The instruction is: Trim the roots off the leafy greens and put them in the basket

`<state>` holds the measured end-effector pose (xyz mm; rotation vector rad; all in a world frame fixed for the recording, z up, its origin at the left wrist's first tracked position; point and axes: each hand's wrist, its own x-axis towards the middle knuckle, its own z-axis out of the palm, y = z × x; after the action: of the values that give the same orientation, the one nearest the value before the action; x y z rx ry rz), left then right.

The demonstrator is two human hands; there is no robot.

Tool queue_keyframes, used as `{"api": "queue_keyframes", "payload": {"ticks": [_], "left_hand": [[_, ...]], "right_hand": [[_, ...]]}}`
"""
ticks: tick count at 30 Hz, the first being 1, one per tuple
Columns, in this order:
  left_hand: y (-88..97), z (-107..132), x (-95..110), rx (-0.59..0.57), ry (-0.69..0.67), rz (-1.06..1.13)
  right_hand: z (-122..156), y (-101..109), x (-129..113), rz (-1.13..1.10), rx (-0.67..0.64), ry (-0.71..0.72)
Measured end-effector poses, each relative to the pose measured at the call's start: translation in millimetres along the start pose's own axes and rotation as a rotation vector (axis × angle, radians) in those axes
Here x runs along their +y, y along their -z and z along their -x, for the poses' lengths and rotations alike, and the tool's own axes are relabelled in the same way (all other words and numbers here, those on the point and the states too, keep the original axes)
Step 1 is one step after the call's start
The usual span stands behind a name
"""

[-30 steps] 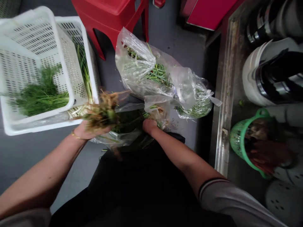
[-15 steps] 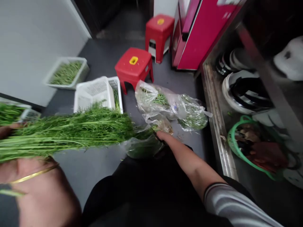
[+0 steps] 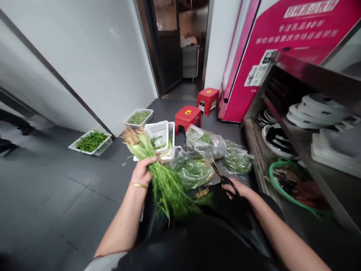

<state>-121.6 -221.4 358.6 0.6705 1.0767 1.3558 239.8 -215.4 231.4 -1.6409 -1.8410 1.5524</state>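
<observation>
My left hand (image 3: pixel 143 172) is closed round a bunch of green herbs (image 3: pixel 163 180), roots up and leafy ends hanging over my lap. My right hand (image 3: pixel 238 190) grips black scissors (image 3: pixel 222 177), whose blades point up and left toward a clear plastic bag of greens (image 3: pixel 191 169) on the floor just ahead. Two more clear bags of greens (image 3: pixel 237 160) lie behind it. A white slotted basket (image 3: pixel 159 135) with some cut herbs stands beyond my left hand.
Two red stools (image 3: pixel 187 116) stand on the dark floor past the bags. White trays of green vegetables (image 3: pixel 91 141) line the left wall. A steel shelf unit (image 3: pixel 299 124) with stacked dishes and a green basket (image 3: pixel 284 180) runs along my right. A doorway opens at the back.
The view tilted up from the floor to the room. My left hand swung the herb bunch out to the left and back to centre. My right hand left the bag and now holds scissors.
</observation>
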Motion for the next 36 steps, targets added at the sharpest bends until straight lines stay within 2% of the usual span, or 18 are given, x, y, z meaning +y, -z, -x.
{"api": "queue_keyframes", "payload": {"ticks": [3, 5, 7, 9, 12, 15, 18, 21, 23, 25, 28, 30, 33, 36], "left_hand": [[-17.5, 29.6, -10.9, -0.28, 0.091, -0.017], [-29.4, 40.3, -16.2, -0.431, 0.167, 0.031], [-41.1, 45.4, -21.9, -0.519, 0.24, 0.077], [-51.5, 47.5, -29.8, -0.543, 0.278, 0.121], [-61.6, 50.0, -46.5, -0.506, 0.295, 0.204], [-63.3, 54.0, -64.4, -0.434, 0.288, 0.24], [-55.4, 60.1, -78.5, -0.443, 0.18, 0.159], [-42.0, 67.9, -88.9, -0.469, 0.075, -0.034], [-36.9, 72.4, -93.4, -0.403, 0.033, -0.168], [-39.0, 74.4, -94.2, -0.336, 0.002, -0.271], [-52.4, 70.3, -85.7, -0.324, -0.034, -0.332], [-60.8, 63.0, -74.5, -0.375, -0.062, -0.36], [-63.0, 48.0, -56.0, -0.529, -0.038, -0.374], [-55.1, 35.6, -44.2, -0.584, 0.055, -0.256]], "right_hand": [[30.0, -4.1, -10.5, -0.051, 0.13, 0.123], [42.4, -15.6, -30.9, -0.125, 0.236, 0.213], [52.3, -33.1, -57.4, -0.253, 0.305, 0.333], [61.0, -54.0, -81.7, -0.355, 0.258, 0.47], [70.3, -85.5, -99.7, -0.382, 0.187, 0.499], [71.3, -108.4, -94.6, -0.389, 0.188, 0.493], [67.2, -117.7, -82.2, -0.391, 0.255, 0.489], [66.0, -116.3, -77.3, -0.324, 0.306, 0.544], [67.3, -112.3, -79.7, -0.242, 0.292, 0.635], [68.7, -107.6, -85.3, -0.159, 0.282, 0.721], [69.3, -100.1, -94.0, -0.077, 0.333, 0.804], [71.0, -93.9, -96.1, -0.024, 0.371, 0.856], [81.0, -80.1, -88.7, 0.06, 0.336, 0.956], [99.0, -58.5, -70.6, 0.049, 0.288, 0.918]]}}
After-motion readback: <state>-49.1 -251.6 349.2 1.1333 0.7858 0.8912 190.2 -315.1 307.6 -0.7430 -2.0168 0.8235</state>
